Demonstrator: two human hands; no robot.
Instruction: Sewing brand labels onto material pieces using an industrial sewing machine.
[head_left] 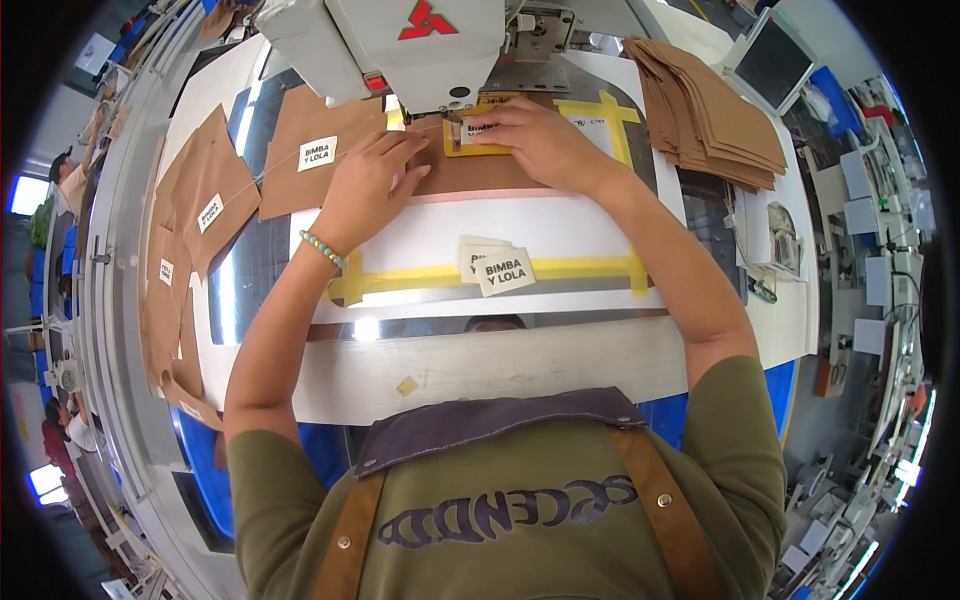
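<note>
Labels, loose: pale tags (506, 270) overlap on the white sheet (440, 225), 12 o'clock, close to me.
Left hand: my left hand (365, 185), 11 o'clock; fingers bent, thumb standing apart, over the brown panel (455, 180); contact unclear.
Right hand: my right hand (550, 145), 12 o'clock; fingers stretched across the yellow frame (490, 151) and the tag inside it; cannot tell whether they grip.
Panel position: 12 o'clock, partly beneath both hands, frame on top.
Labelled pieces: brown pieces (300, 185), 10 to 11 o'clock, pale tags on them.
Machine: white head (400, 50), 12 o'clock, beyond my fingers.
Stack: brown sheets (715, 110), fanned, 1 o'clock.
Monitor: dark screen (770, 62), 1 o'clock, farther.
</note>
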